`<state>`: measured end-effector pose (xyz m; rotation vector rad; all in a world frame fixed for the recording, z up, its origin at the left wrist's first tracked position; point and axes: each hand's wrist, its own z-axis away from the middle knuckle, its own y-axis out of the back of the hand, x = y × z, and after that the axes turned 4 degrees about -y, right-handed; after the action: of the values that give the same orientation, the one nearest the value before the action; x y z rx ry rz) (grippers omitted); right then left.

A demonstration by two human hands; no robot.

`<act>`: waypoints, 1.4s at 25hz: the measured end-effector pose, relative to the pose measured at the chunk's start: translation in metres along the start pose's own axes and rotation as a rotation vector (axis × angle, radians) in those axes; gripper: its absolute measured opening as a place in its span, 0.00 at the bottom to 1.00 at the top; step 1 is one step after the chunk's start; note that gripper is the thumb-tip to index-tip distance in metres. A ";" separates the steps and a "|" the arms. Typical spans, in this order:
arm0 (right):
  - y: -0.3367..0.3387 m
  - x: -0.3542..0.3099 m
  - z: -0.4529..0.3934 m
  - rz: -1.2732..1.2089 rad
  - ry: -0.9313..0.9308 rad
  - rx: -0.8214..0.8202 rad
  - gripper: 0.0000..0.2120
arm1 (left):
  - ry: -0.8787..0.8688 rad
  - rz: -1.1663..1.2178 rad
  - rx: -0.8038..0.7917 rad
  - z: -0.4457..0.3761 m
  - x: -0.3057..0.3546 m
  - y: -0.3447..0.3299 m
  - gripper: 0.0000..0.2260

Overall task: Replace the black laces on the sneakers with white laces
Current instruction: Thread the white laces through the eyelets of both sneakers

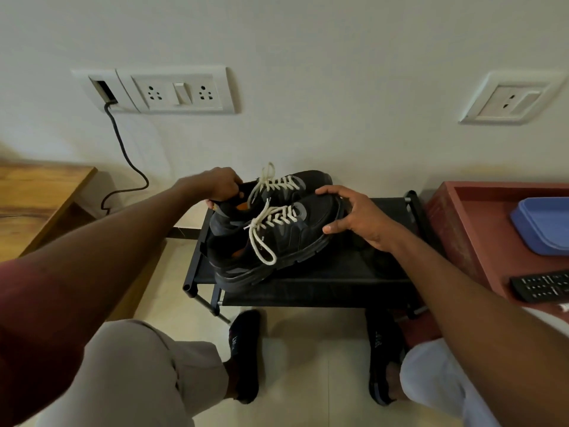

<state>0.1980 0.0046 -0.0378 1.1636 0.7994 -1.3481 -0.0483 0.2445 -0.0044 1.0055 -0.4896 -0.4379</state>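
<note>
Two black sneakers sit side by side on the top of a black shoe rack [323,288], toes pointing right. The near sneaker [295,241] carries a white lace [264,229] tied in a bow. The far sneaker [301,180] also has a white lace [272,181]. My left hand [223,186] grips the heel collars of the pair at their left end. My right hand [354,217] cups the toe of the near sneaker, thumb on its side and fingers over the top. No black laces are in view.
A wooden table [34,198] stands at the left, with a black cable [129,161] hanging from a wall socket panel [172,92]. At the right, a red tray [462,229] holds a blue lid [542,226] and a remote [542,285]. My feet in black slippers rest below the rack.
</note>
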 end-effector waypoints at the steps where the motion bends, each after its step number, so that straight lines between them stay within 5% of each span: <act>1: 0.000 0.004 -0.003 -0.009 -0.017 -0.006 0.39 | 0.020 0.005 -0.017 0.004 -0.001 -0.004 0.08; 6: -0.025 0.034 -0.003 0.183 -0.156 0.218 0.41 | 0.079 -0.005 -0.071 0.012 0.003 -0.015 0.10; 11: -0.099 0.025 0.041 0.280 -0.298 0.702 0.19 | 0.074 0.006 -0.069 0.016 0.003 -0.026 0.12; 13: -0.138 0.025 0.052 0.072 -0.363 0.653 0.22 | 0.070 0.037 -0.057 0.017 0.001 -0.034 0.15; 16: -0.181 0.021 0.058 -0.206 -0.466 0.504 0.50 | 0.075 0.112 -0.009 0.019 0.001 -0.041 0.15; 19: -0.200 0.006 0.052 -0.151 -0.477 0.487 0.59 | 0.072 0.127 0.019 0.022 0.005 -0.040 0.15; 26: -0.203 -0.028 0.044 -0.263 -0.619 0.654 0.40 | 0.115 0.181 0.027 0.038 0.018 -0.037 0.18; 31: -0.157 -0.030 0.065 -0.076 -0.484 0.735 0.36 | 0.222 0.333 0.038 0.085 0.047 -0.023 0.11; 35: -0.114 -0.027 0.080 0.180 -0.341 0.636 0.32 | 0.320 0.487 0.066 0.137 0.066 -0.044 0.09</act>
<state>0.0692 -0.0468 -0.0083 1.3899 0.0033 -1.6409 -0.0795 0.0932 0.0303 0.9593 -0.4416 0.1739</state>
